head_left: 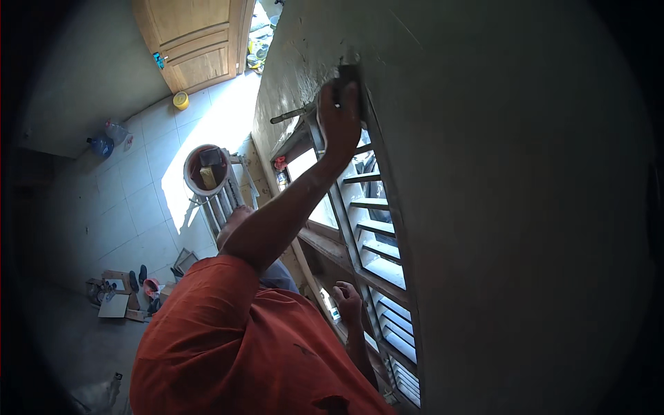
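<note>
My left hand (339, 114), on the outstretched arm, grips a dark rectangular block (351, 72) and presses it against the grey wall (477, 180) just above the window's corner. Motion blurs the block a little, and I cannot tell its material. The plaster around it looks wet and shiny. Lower down, my right hand (347, 304) is beside the louvred window (377, 207), its fingers loosely bent and apart with nothing visible in them. Below my left arm, a round bucket (188, 169) rests at the ladder (220, 211), holding a yellowish sponge (208, 178) and a dark block (210, 158).
A wooden door (197, 41) stands at the top left, with a yellow tub (180, 101) near its foot. Plastic bottles (102, 145) lie by the far wall. Shoes, boards (114, 306) and a red container (151, 286) are scattered on the tiled floor (138, 200).
</note>
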A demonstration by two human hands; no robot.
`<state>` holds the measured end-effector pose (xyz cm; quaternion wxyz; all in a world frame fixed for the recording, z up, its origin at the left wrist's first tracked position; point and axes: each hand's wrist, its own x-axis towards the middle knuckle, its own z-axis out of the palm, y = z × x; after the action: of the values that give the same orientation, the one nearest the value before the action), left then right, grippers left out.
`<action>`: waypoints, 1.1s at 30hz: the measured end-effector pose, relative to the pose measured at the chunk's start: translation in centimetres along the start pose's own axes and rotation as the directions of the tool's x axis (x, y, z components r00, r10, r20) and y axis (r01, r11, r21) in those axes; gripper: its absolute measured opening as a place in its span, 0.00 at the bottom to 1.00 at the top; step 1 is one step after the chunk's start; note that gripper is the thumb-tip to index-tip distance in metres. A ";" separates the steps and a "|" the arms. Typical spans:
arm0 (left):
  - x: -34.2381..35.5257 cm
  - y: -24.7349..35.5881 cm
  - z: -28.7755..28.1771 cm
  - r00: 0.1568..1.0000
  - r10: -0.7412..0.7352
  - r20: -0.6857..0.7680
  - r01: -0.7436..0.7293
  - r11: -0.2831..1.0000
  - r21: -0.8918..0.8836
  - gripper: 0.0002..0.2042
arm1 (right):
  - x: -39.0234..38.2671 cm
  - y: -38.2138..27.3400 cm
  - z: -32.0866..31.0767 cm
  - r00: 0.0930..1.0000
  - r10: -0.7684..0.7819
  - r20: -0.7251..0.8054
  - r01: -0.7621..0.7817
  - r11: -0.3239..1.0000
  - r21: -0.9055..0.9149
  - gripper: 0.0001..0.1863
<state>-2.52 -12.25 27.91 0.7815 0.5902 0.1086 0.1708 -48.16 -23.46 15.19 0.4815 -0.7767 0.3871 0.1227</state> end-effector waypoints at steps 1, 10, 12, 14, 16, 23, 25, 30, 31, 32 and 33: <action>2.5 -2.1 0.4 0.991 0.026 -0.129 -0.025 1.000 0.010 0.20 | 0.1 0.4 0.0 1.000 0.001 0.008 -0.001 0.998 -0.066 0.14; -17.2 8.4 1.2 0.904 -0.010 0.427 0.075 0.988 -0.135 0.20 | -1.0 5.6 1.8 0.994 0.067 0.085 -0.055 0.989 -0.141 0.18; -24.6 12.0 -1.6 0.639 -0.004 0.769 0.258 0.943 -0.209 0.21 | -0.4 9.2 1.5 0.849 -0.503 0.161 0.503 0.674 -0.541 0.17; -25.9 12.1 -3.6 0.606 0.131 0.784 0.255 0.902 -0.348 0.23 | 0.5 9.0 1.4 0.804 -0.559 0.203 0.567 0.617 -0.546 0.17; -22.3 10.8 -3.7 0.733 0.052 0.678 0.206 0.933 -0.294 0.22 | 1.0 6.7 0.8 0.942 -0.296 0.158 0.334 0.872 -0.359 0.16; -11.9 0.5 -1.9 0.985 -0.168 0.032 0.170 0.983 -0.070 0.16 | 0.3 1.3 -1.3 0.992 0.003 0.123 0.018 0.985 -0.170 0.15; -13.9 -0.3 -1.6 0.976 -0.185 0.113 0.189 0.982 -0.027 0.16 | -0.1 1.4 -1.8 0.991 0.008 0.136 0.018 0.981 -0.191 0.15; -29.7 7.0 -2.1 0.813 -0.148 0.563 0.277 0.949 -0.149 0.20 | -0.3 7.5 -3.0 0.991 -0.062 0.122 0.108 0.902 -0.419 0.17; -32.6 8.4 -3.4 0.700 -0.163 0.695 0.346 0.929 -0.130 0.21 | -0.4 9.3 -2.4 0.969 -0.193 0.155 0.244 0.847 -0.473 0.17; -34.5 9.2 -4.5 0.573 -0.167 0.803 0.403 0.910 -0.099 0.21 | -0.4 11.3 -1.4 0.919 -0.344 0.194 0.394 0.763 -0.513 0.17; -35.7 10.4 -5.2 0.523 -0.081 0.849 0.427 0.887 -0.178 0.22 | -0.5 13.4 -1.5 0.862 -0.460 0.213 0.492 0.658 -0.570 0.17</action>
<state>-38.67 -19.17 35.32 0.8518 0.4214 -0.2147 -0.2252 -58.40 -27.66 7.47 0.2314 -0.9592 0.0978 0.1294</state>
